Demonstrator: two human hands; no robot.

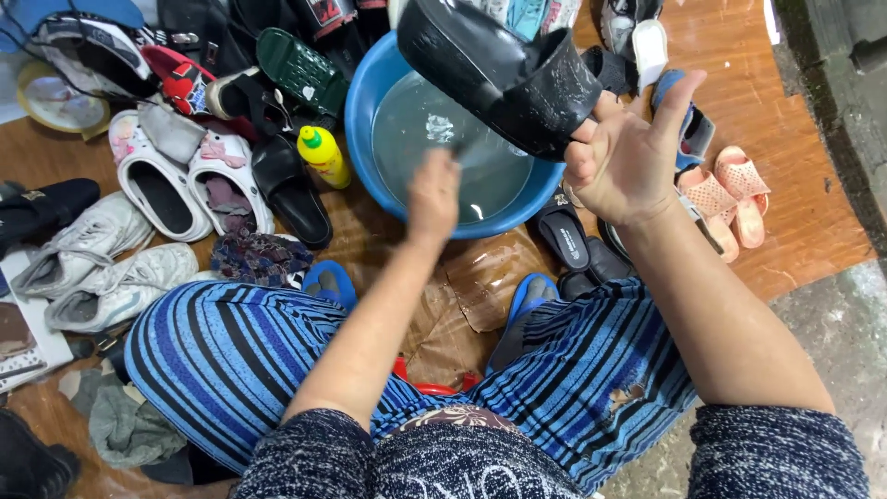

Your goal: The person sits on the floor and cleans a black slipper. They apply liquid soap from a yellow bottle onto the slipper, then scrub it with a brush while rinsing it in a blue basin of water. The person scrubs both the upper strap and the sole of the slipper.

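Right hand grips a black rubber slide sandal by its strap, raised over the round blue plastic basin of water. Left hand, blurred, hovers at the basin; I cannot tell its grip. Wet, light, flexible, the sandal probably slips; the strap holds best.

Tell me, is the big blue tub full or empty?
Partly full: clear water shimmers inside the blue tub, below its rim.

Blue-and-black striped trousers, torn near one knee; dark speckled knit sleeves pushed up above the elbows.
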